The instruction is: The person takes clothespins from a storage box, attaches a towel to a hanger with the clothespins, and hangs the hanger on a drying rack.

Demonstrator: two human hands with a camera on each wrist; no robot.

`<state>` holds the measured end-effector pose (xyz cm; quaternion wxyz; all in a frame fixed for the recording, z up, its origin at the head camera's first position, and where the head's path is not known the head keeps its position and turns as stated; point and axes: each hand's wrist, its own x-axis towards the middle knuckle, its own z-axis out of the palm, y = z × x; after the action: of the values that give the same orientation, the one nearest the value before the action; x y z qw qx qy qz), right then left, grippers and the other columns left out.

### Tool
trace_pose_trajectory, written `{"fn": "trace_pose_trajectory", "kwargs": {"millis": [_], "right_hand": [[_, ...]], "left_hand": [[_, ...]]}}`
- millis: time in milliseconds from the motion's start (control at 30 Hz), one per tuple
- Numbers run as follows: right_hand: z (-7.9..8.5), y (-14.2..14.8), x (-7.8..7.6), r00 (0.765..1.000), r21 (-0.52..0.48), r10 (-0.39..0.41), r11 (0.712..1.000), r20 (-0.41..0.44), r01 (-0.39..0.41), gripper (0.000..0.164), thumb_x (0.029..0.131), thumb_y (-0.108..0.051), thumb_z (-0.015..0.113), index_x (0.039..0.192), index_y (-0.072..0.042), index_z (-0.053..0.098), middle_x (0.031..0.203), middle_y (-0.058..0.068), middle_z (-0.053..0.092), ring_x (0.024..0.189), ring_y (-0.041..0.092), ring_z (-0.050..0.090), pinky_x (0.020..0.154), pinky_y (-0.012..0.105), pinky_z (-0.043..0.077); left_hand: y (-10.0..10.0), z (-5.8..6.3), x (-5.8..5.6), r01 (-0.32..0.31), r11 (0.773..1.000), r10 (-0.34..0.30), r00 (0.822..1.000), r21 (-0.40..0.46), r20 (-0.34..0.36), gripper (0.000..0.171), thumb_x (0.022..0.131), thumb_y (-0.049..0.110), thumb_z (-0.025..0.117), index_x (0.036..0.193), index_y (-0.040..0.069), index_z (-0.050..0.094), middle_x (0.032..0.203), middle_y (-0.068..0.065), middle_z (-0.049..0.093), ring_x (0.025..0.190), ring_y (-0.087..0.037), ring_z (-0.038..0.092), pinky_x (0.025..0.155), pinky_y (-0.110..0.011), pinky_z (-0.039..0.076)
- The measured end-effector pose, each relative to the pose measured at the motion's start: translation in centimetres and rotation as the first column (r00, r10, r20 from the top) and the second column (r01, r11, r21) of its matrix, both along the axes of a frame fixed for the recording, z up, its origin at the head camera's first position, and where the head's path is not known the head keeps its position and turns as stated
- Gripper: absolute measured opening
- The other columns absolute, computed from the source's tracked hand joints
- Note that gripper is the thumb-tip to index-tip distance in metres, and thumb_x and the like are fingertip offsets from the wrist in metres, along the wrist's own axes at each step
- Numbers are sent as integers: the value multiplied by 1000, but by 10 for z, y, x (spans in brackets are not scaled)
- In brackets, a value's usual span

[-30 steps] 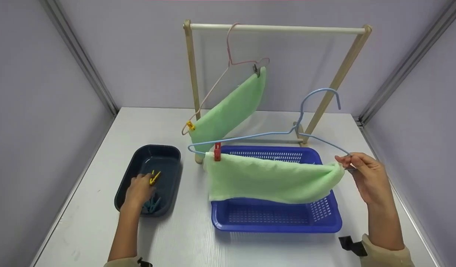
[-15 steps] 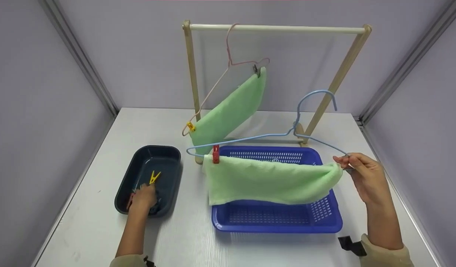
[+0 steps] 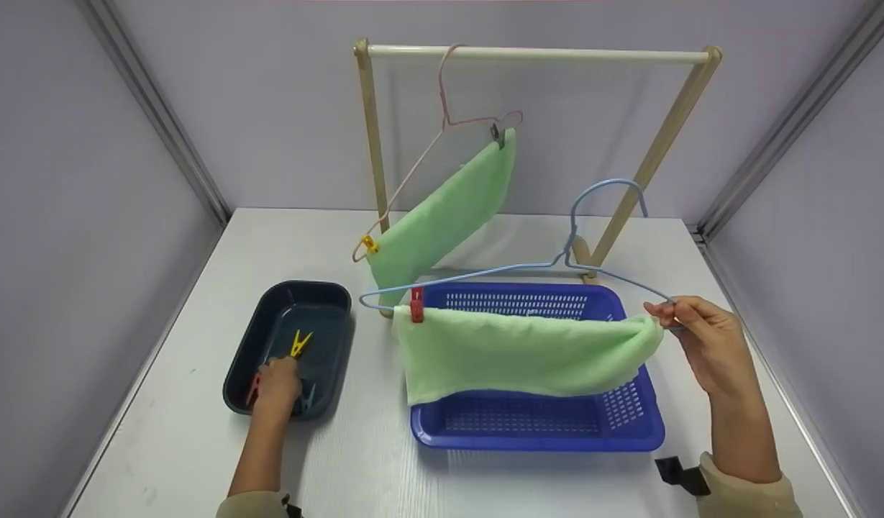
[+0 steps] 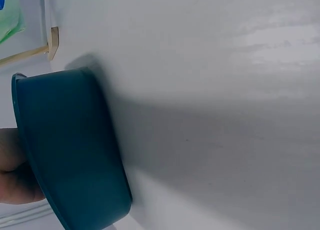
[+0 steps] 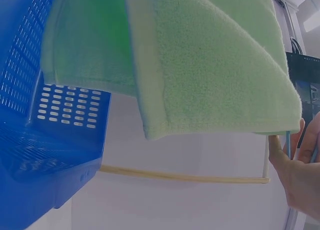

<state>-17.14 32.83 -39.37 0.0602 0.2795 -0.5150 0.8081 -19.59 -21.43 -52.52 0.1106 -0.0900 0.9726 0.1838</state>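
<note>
In the head view, my right hand (image 3: pixel 711 345) pinches the right end of a blue clothes hanger (image 3: pixel 499 269), at the corner of a light green towel (image 3: pixel 528 352). A red clothespin (image 3: pixel 417 305) clips the towel's other corner to the hanger's left end. My left hand (image 3: pixel 278 380) reaches down into a dark teal tray (image 3: pixel 287 288); its fingertips are hidden, and I cannot tell whether they hold anything. Beside it lie a yellow clothespin (image 3: pixel 298 344), a red one and teal ones. The left wrist view shows the tray's outer wall (image 4: pixel 70 145) in front of the hand.
A blue perforated basket (image 3: pixel 535 440) stands under the towel. Behind it is a wooden rack (image 3: pixel 373 129) with a white rail (image 3: pixel 593 55). From the rail hangs a pink hanger (image 3: pixel 416 167) bearing another green towel (image 3: pixel 449 201), held by a yellow and a dark clip.
My left hand has moved from beside the yellow clothespin toward the near part of the tray, uncovering a red clothespin. The blue hanger's hook and left end have dipped slightly.
</note>
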Motion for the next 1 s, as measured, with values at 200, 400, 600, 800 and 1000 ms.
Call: {"fn": "trace_pose_trajectory", "kwargs": {"millis": [200, 400, 600, 800, 1000], "right_hand": [[1, 0, 0, 1000, 4, 5, 1000, 2, -5, 25, 94, 11, 34, 92, 18, 57, 86, 16, 63, 99, 29, 60, 94, 34, 41], [2, 1, 1, 1000, 9, 10, 1000, 0, -10, 25, 95, 11, 33, 92, 18, 57, 85, 16, 63, 100, 28, 60, 95, 34, 40], [3, 1, 1, 1000, 1, 14, 1000, -1, -14, 25, 94, 11, 33, 92, 18, 57, 86, 16, 63, 100, 29, 60, 95, 34, 40], [3, 0, 0, 1000, -4, 7, 1000, 4, -7, 24, 94, 11, 34, 89, 19, 56, 84, 16, 63, 98, 29, 61, 95, 35, 40], [2, -1, -1, 1000, -21, 20, 1000, 3, -20, 23, 94, 12, 35, 90, 19, 56, 85, 17, 62, 97, 29, 61, 96, 37, 39]], "left_hand": [[3, 0, -3, -18, 1000, 19, 998, 18, -65, 22, 80, -14, 55, 100, -23, 53, 90, -35, 52, 91, -49, 48, 76, -55, 44], [6, -2, -3, -30, 996, 40, 991, 80, -125, 21, 80, -14, 55, 99, -23, 53, 89, -35, 50, 86, -48, 51, 75, -54, 45], [10, 5, -8, -62, 989, 71, 995, 132, -65, 23, 88, -5, 52, 100, -24, 51, 86, -32, 55, 73, -35, 55, 66, -46, 49], [9, 2, -8, -57, 987, 68, 995, 147, -74, 23, 84, -6, 57, 99, -23, 54, 88, -34, 57, 74, -34, 58, 65, -46, 51], [6, -2, -6, -35, 989, 54, 990, 142, -131, 17, 82, -4, 63, 88, -19, 58, 75, -25, 59, 64, -27, 57, 57, -41, 51]]}}
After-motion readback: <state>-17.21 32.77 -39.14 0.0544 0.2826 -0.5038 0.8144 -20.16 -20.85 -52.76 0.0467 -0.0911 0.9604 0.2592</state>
